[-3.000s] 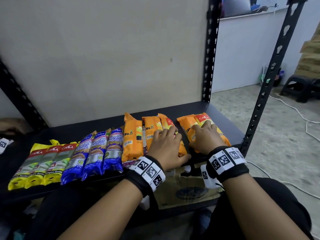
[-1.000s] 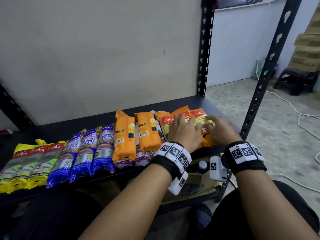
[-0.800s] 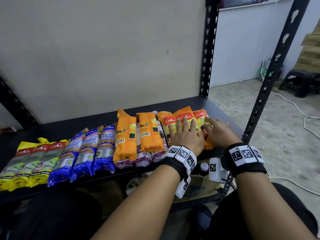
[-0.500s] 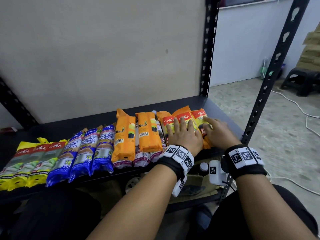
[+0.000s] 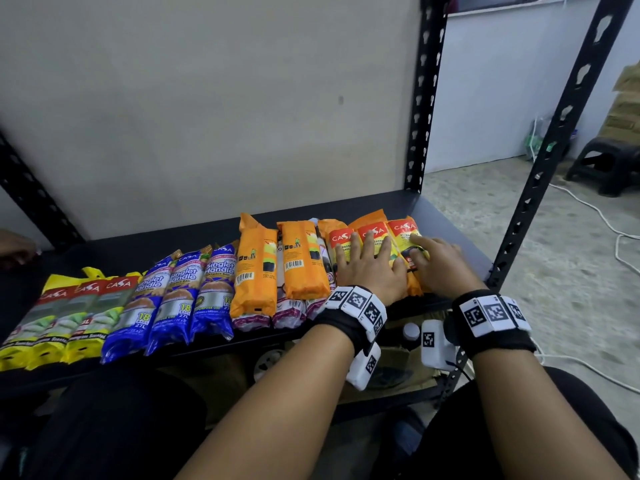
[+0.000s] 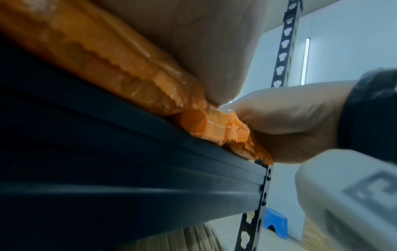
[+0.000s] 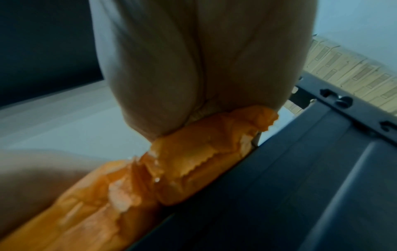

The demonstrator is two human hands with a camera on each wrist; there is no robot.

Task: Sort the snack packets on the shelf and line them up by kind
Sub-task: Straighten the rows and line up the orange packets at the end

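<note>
A row of packets lies along the black shelf [image 5: 450,216]: three yellow packets [image 5: 65,317], three blue packets [image 5: 180,292], two plain orange packets [image 5: 277,268] lying over purple-and-white ones [image 5: 287,311], then three orange red-label packets [image 5: 372,232] side by side at the right end. My left hand [image 5: 372,268] lies flat on the left two red-label packets. My right hand [image 5: 436,261] rests with straight fingers on the rightmost one. In the wrist views, each palm [image 6: 193,34] [image 7: 193,59] presses the crimped orange packet ends [image 6: 214,129] [image 7: 204,149] at the shelf's front edge.
Black perforated uprights [image 5: 420,98] [image 5: 554,140] frame the right end of the shelf, and a beige panel [image 5: 207,98] closes the back. A lower shelf holds cardboard [image 5: 391,372]. White cables [image 5: 588,209] and a dark stool [image 5: 606,168] are on the floor at the right.
Both hands have slid the separated orange red-label packets left until all three sit together against the row. In the last half second the hands have barely moved.
</note>
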